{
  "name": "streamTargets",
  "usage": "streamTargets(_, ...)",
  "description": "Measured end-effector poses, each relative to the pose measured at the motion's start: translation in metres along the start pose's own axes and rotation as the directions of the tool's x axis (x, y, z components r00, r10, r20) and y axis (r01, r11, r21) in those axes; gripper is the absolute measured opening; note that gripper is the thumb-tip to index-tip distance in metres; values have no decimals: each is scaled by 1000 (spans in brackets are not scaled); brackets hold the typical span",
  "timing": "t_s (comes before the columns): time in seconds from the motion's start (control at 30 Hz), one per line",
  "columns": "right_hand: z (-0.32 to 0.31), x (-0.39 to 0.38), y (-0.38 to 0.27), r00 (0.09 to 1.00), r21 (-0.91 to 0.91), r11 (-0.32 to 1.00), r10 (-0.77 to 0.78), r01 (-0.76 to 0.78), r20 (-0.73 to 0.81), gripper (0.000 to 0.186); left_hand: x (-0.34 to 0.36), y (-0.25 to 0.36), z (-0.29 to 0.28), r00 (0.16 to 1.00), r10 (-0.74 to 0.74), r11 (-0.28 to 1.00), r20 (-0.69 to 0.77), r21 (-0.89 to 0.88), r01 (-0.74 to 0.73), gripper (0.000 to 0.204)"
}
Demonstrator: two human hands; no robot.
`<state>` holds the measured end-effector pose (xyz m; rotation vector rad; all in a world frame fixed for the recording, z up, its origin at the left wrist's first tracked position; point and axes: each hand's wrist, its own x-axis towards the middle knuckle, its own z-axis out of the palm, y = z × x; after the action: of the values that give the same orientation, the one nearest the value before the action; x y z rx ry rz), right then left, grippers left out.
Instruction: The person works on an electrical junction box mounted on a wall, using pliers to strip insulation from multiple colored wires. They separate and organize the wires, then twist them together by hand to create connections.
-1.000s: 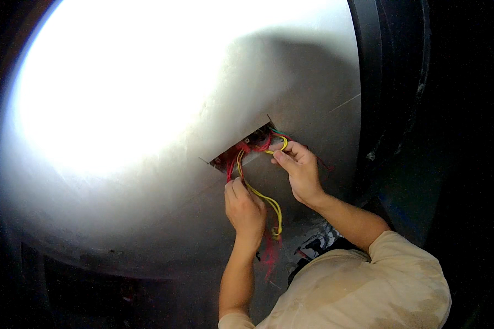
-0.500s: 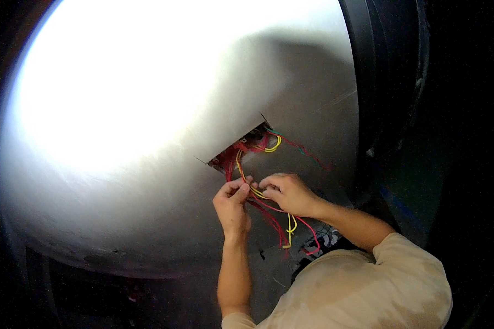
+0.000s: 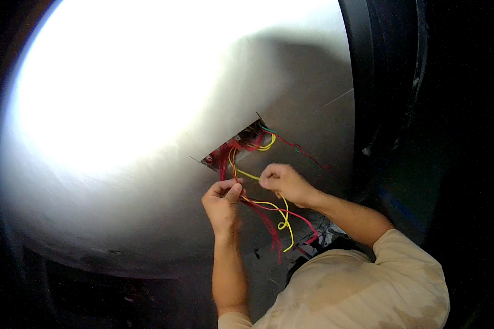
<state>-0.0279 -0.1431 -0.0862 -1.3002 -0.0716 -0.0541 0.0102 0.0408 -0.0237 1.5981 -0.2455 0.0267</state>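
A rectangular cut-out point(image 3: 241, 143) in a pale wall point(image 3: 148, 109) has red and yellow wires point(image 3: 269, 214) spilling out of it, plus a green one at its upper right. My left hand point(image 3: 222, 200) pinches a red wire between thumb and fingers just below the opening. My right hand point(image 3: 282, 182) is closed on a yellow wire a little to the right, and loose ends of the yellow and red wires hang down beneath both hands. Inside the opening it is too dark to make out.
A strong light glare washes out the wall's upper left. A dark vertical frame point(image 3: 368, 82) edges the wall on the right, with darkness beyond. My beige sleeve point(image 3: 368, 285) fills the lower right.
Both hands have come down from the opening, drawing red and yellow wires out and downward. My right hand, earlier at the hole's edge, now sits level with my left.
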Motion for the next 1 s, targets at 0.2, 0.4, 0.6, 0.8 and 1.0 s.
streamTargets(0.2,-10,0,8,947,-179,944,-300,278,-112,12,-6,1,8,999,-2,998,40,-64,5,13)
streamTargets(0.4,-11,-20,-9,988,-392,913,-62,112,140,42,-39,-1,33,985,-149,941,85,-295,167,20)
streamTargets(0.6,-24,-48,-11,963,35,994,94,-106,252,52,-58,-26,19,931,-284,886,229,-307,346,19)
streamTargets(0.8,-57,-43,-2,982,560,808,126,-183,140,34,-59,-33,3,930,-255,775,266,-519,361,22)
streamTargets(1.0,-57,-43,-19,892,-199,929,359,-313,274,33,-53,-9,0,864,-420,824,277,-284,491,20)
